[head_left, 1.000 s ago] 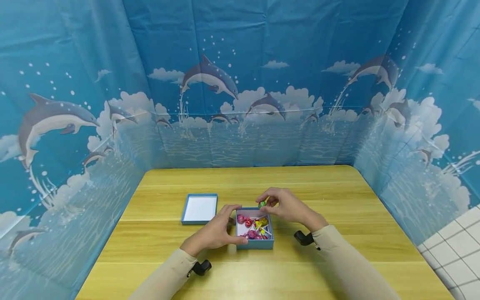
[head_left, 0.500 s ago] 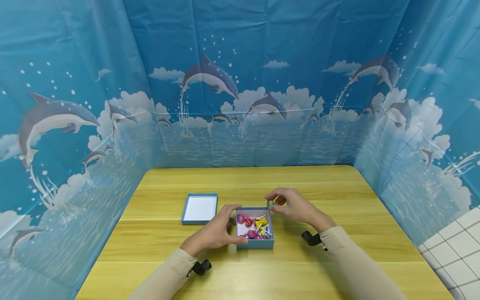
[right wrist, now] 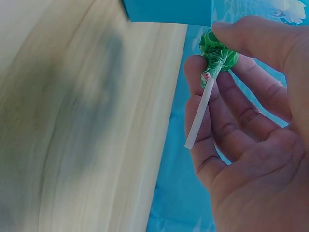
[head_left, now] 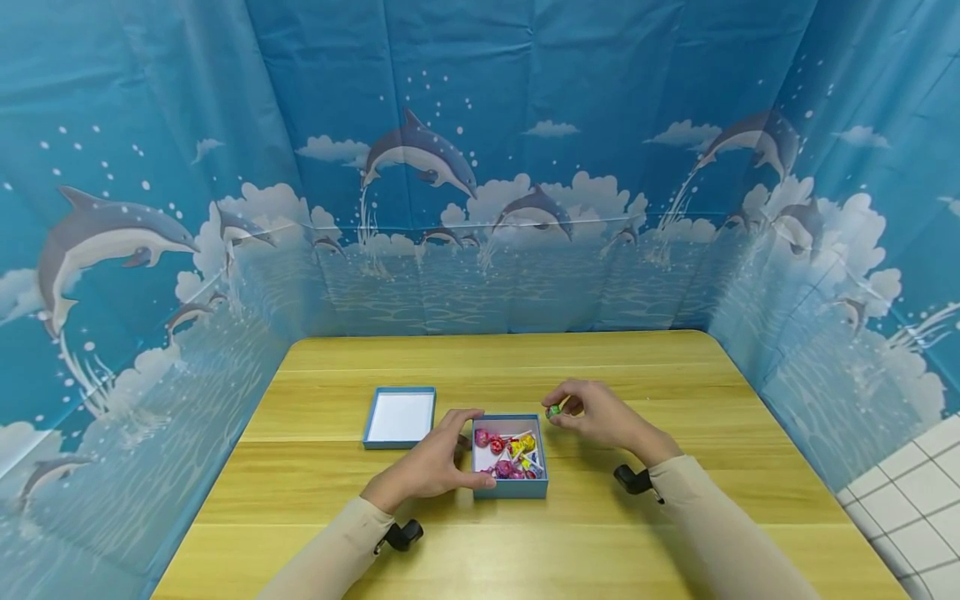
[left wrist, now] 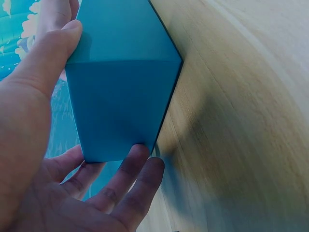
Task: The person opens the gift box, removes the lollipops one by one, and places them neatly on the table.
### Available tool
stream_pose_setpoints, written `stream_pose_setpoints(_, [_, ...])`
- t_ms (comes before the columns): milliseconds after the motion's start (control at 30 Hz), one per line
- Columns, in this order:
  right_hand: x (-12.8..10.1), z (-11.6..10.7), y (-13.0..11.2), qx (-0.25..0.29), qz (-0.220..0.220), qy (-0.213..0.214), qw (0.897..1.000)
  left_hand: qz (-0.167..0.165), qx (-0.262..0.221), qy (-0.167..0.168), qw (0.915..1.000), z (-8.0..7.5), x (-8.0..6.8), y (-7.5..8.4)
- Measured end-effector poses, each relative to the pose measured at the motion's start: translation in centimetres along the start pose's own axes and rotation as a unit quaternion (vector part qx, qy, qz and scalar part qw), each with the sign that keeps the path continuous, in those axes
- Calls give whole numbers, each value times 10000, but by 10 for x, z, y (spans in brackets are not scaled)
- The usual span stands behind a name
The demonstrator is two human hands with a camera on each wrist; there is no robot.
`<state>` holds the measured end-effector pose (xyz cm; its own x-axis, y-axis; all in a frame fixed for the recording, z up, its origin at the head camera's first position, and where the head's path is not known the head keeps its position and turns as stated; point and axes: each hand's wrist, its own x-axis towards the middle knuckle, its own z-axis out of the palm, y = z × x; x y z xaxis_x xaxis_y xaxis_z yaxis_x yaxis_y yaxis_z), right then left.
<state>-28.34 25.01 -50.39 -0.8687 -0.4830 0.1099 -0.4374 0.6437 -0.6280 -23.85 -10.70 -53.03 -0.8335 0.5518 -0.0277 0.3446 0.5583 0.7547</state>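
At lower centre, your right hand [head_left: 600, 417] drew its pinched lollipop [head_left: 553, 411] clear of the box [head_left: 510, 490] your left hand [head_left: 429, 468] gripped.

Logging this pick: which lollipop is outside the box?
The green lollipop, pinched by the right hand; the others in view lie inside the box.

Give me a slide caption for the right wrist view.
Right hand pinching a green-wrapped lollipop near the blue box.

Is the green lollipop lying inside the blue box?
No, the right hand pinches the green lollipop outside the blue box.
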Motion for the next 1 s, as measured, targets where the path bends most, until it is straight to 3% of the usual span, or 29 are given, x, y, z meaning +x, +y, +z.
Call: stream_pose_setpoints(1000, [7, 11, 36, -24, 307, -158, 9994, -12, 66, -16, 10000, 2, -1, -1])
